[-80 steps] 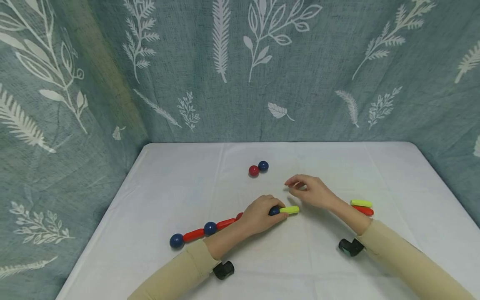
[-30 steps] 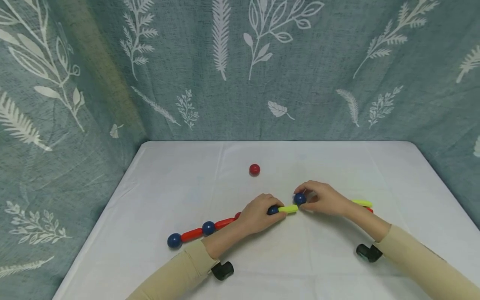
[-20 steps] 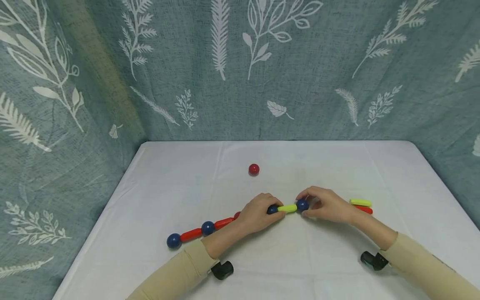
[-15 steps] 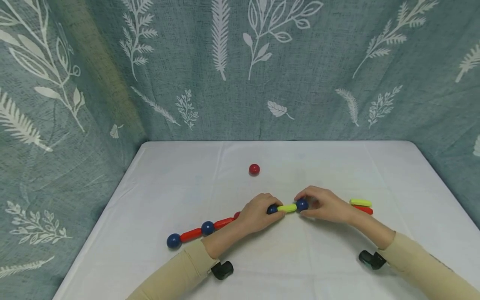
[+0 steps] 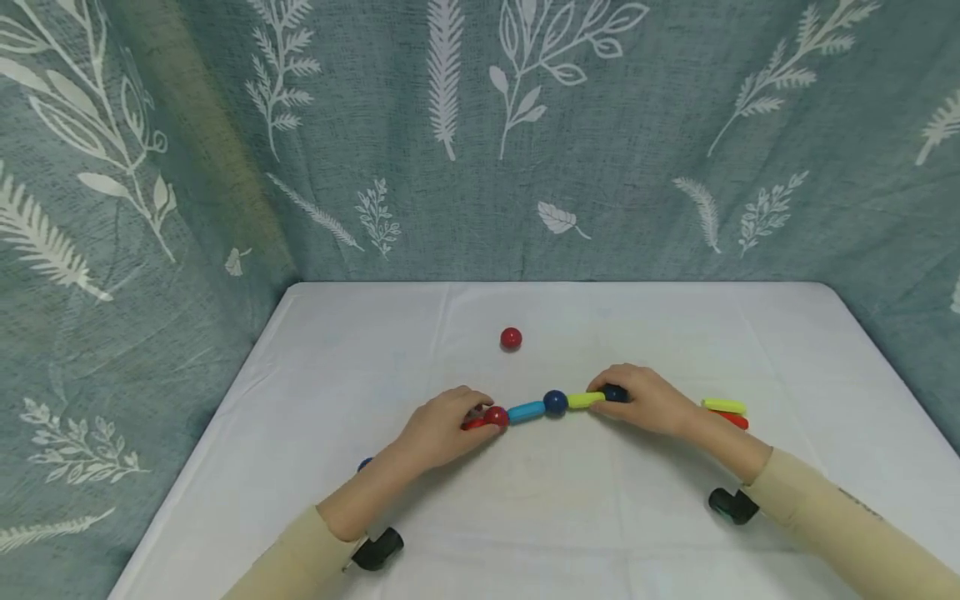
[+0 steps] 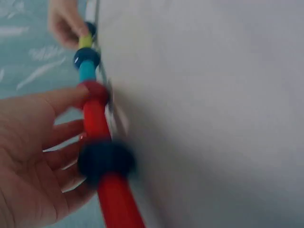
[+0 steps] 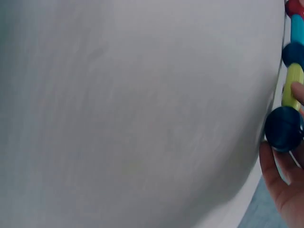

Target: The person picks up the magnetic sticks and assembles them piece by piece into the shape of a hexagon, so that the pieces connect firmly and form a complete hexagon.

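A chain of balls and rods runs between both hands. In the head view, my left hand [image 5: 438, 429] pinches its red ball [image 5: 496, 417] between thumb and fingers. To the right follow a light-blue rod [image 5: 527, 412], a dark blue ball [image 5: 556, 403] and a yellow-green rod [image 5: 581, 401]. My right hand [image 5: 648, 404] holds the chain's right end, fingers around the end blue ball [image 5: 616, 393] and the tip of that rod. Leftward, the left wrist view shows red rods [image 6: 96, 121] joined by another blue ball [image 6: 107, 162]; the left forearm mostly hides this part from the head camera.
A loose red ball [image 5: 511, 338] lies on the white tablecloth [image 5: 375, 350] behind the chain. A yellow-green rod [image 5: 723, 406] and a red rod [image 5: 733, 419] lie side by side, just beyond the right forearm. Patterned curtains hang behind and left.
The right hand brought a blue ball from beside the loose red ball to the yellow-green rod's end. Since then the left hand has slid left onto the chain's red ball, and the chain has shifted.
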Available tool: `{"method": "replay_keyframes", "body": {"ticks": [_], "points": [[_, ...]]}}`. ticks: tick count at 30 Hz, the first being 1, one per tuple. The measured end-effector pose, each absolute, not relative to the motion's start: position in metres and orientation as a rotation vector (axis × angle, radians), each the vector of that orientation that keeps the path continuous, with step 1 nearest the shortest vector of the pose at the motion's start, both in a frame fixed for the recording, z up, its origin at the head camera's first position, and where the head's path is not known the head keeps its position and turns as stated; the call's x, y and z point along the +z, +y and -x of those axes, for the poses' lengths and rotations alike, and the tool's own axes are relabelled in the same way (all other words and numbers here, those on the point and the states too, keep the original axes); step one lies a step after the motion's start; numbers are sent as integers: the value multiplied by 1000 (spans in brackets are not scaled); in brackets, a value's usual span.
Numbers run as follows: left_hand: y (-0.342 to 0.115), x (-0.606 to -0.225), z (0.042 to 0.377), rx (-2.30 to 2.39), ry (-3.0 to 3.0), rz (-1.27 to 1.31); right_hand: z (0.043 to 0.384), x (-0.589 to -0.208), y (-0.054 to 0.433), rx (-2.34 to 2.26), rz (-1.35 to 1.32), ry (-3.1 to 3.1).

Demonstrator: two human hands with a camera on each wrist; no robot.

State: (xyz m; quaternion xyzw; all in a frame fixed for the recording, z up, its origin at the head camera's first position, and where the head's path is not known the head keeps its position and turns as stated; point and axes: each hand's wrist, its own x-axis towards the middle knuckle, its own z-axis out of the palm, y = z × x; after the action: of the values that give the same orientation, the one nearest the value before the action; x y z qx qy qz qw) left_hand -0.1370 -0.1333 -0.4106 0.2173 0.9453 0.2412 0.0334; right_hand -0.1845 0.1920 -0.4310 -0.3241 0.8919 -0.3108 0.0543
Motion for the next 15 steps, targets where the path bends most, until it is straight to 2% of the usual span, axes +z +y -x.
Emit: {"method": "replay_keyframes", "body": {"ticks": [7, 11, 15], "points": [[-178, -401, 124, 569, 3035, -339, 194, -432, 206, -963, 804, 2833], [-185, -399, 116, 535, 3032, -298, 192, -432, 207, -950, 771, 2866], [-179, -404, 110, 693, 2956, -293, 190, -432, 204, -936, 762, 2888]]}}
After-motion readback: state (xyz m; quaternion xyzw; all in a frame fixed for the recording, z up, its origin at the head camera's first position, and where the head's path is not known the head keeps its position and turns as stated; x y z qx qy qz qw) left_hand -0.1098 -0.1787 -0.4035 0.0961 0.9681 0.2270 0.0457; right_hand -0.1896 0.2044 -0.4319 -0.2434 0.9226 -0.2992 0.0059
